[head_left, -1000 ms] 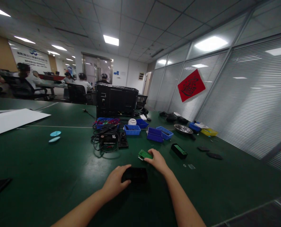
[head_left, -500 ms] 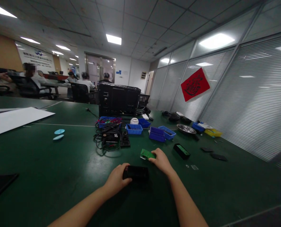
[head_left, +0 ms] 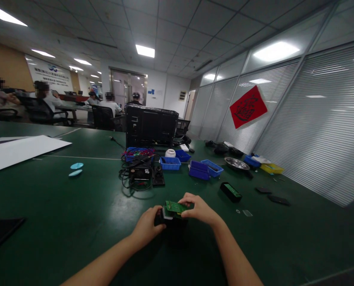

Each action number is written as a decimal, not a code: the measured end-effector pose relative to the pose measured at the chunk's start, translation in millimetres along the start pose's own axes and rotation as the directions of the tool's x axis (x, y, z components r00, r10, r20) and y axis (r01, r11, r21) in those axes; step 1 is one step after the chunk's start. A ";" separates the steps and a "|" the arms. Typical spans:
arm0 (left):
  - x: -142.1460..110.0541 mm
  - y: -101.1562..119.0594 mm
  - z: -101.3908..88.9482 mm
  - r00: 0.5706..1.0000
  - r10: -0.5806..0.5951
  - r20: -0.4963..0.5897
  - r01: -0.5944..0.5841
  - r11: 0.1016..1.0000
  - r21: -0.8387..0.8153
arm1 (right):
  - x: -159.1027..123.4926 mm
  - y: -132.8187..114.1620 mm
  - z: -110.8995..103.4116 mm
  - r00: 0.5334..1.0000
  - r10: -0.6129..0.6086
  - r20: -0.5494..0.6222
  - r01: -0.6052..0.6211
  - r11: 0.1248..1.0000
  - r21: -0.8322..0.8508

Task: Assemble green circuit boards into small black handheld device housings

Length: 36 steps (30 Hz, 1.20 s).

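Note:
My left hand (head_left: 150,223) grips the left end of a black plastic case (head_left: 177,227) on the green table, thumb in front and fingers behind. A green circuit board (head_left: 174,207) with a whitish part under its left side is pinched in my right hand (head_left: 198,209). The board is tilted and sits right over the case, covering much of it. Whether it touches the case inside, I cannot tell. To the right stands a similar black case (head_left: 230,192) with a green board in it.
Behind my hands are blue bins (head_left: 170,163), a black power supply (head_left: 139,173) with tangled cables, and a monitor (head_left: 151,126). At right lie a metal dish (head_left: 237,163), flat black pieces (head_left: 278,199) and a small clear piece (head_left: 247,213). Several people sit in the background.
My right hand has brought the circuit board toward me and left, from beyond the black case to right over it. My left hand keeps its hold on the case.

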State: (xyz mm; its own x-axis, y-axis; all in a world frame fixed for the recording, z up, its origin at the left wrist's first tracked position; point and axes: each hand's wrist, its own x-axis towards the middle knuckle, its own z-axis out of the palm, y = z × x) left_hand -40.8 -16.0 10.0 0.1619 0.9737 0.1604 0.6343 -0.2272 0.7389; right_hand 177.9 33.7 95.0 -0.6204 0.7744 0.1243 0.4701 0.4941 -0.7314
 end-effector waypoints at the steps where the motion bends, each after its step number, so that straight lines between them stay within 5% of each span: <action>1: 0.1 -0.1 -0.1 1.000 -0.001 0.001 0.001 1.000 0.003 | 0.4 -0.2 1.1 1.000 0.007 0.005 -0.007 1.000 -0.022; 13: -1.4 1.3 -1.5 1.000 0.016 -0.013 -0.015 1.000 0.015 | 0.9 -2.6 8.7 1.000 0.003 0.012 -0.001 0.980 -0.199; 36: -1.1 0.8 -0.6 1.000 0.020 -0.017 -0.020 1.000 0.018 | 3.2 6.4 15.6 0.998 -0.058 0.013 0.059 0.967 -0.248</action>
State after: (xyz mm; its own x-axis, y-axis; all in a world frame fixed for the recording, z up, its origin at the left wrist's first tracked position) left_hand -40.9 -17.2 10.8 0.1614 0.9691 0.1866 0.6445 -0.2467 0.7237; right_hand 169.1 33.2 80.3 -0.6549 0.7392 0.1573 0.5737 0.6217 -0.5332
